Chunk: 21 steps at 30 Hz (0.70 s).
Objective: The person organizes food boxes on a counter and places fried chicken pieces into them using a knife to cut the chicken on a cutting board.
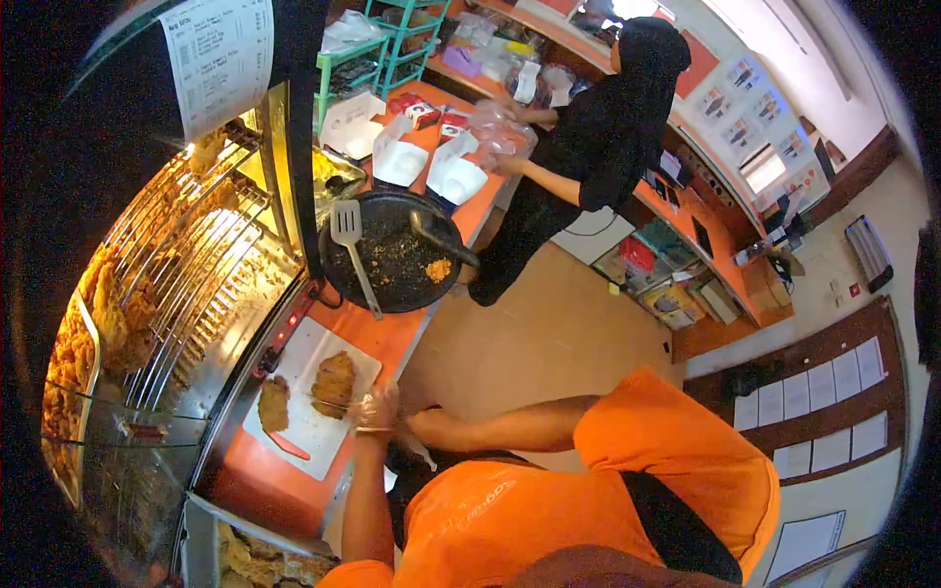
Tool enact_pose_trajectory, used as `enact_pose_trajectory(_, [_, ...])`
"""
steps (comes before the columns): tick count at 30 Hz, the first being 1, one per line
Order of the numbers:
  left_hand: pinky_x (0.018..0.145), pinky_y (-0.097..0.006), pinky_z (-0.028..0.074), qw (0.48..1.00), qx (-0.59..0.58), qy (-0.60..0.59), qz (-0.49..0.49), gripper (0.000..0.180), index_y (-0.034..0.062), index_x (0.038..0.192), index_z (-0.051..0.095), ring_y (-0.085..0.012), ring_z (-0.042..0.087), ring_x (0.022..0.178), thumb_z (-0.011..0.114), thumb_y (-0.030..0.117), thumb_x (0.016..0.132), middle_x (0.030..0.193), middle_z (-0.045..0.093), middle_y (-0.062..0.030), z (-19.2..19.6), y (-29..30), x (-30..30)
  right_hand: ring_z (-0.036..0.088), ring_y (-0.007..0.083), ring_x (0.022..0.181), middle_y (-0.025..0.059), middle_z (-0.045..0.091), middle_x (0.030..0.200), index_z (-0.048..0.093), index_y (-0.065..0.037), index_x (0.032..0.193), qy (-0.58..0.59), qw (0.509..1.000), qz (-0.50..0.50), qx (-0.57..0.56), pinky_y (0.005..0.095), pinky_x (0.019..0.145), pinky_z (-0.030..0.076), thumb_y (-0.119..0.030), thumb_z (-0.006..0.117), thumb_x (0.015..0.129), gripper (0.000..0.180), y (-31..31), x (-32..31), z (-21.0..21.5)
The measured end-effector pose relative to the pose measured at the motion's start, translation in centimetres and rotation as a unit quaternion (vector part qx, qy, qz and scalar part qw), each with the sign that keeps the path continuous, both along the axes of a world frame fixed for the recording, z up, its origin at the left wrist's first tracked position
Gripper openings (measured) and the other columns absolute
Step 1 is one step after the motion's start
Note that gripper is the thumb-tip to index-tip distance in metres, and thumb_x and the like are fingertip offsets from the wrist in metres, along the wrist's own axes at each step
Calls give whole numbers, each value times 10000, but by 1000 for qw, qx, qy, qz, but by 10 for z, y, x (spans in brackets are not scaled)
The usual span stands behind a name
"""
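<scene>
Lying on the board point(309, 343), the right cutlet point(333, 382) is pointing its long axis roughly forward, just left of the nearer left hand point(376, 407). Neither that nor the right hand point(423, 428) is showing its finger spread clearly; any hold cannot be told.

The white paper slip point(221, 67) at upper left bears rows of dark print. Pale lettering point(477, 506) crosses the orange shirt point(549, 502). The wall poster point(737, 106) and white sheets point(796, 389) on the brown board point(814, 422) bear marks too small to read.
</scene>
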State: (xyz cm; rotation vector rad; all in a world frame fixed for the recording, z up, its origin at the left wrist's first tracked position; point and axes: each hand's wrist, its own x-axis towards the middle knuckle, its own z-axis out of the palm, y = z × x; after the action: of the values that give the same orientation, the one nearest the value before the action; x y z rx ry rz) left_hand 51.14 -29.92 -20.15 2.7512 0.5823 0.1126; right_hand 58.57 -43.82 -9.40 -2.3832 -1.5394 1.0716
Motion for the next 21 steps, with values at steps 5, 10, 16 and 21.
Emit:
enact_pose_trajectory(5, [843,-476,517,999,25,15,-29,508,93,1411,418,-329,621,1003,483,285,946,1136,609,-213,59,9,7,659,419,727,262,653,804,613,56,873,-72,984,122,106,477,601,524,-45,561,763,158,-2,23,-14])
enact_pose_trajectory(10, [1018,-437,421,971,114,-185,98,542,103,1353,466,-378,527,1176,632,209,848,1405,449,-213,40,57,-2,627,452,808,271,646,881,549,-53,1166,17,1000,-3,-20,515,679,485,-166,487,918,281,6,39,74])
enact_pose_trajectory(16, [1125,-455,277,991,26,-127,14,935,156,1458,367,-387,407,1304,773,422,658,1504,329,-198,192,141,-17,643,461,780,282,648,893,505,-18,1181,110,976,-151,111,527,707,504,-269,480,958,337,-71,61,23])
enact_pose_trajectory(21, [1176,-456,196,907,69,220,-353,1212,151,1513,219,-358,229,1431,885,392,530,1551,249,-169,174,149,5,505,157,481,42,511,635,495,-71,1114,163,951,-253,65,333,429,472,-263,498,982,234,-100,61,-4])
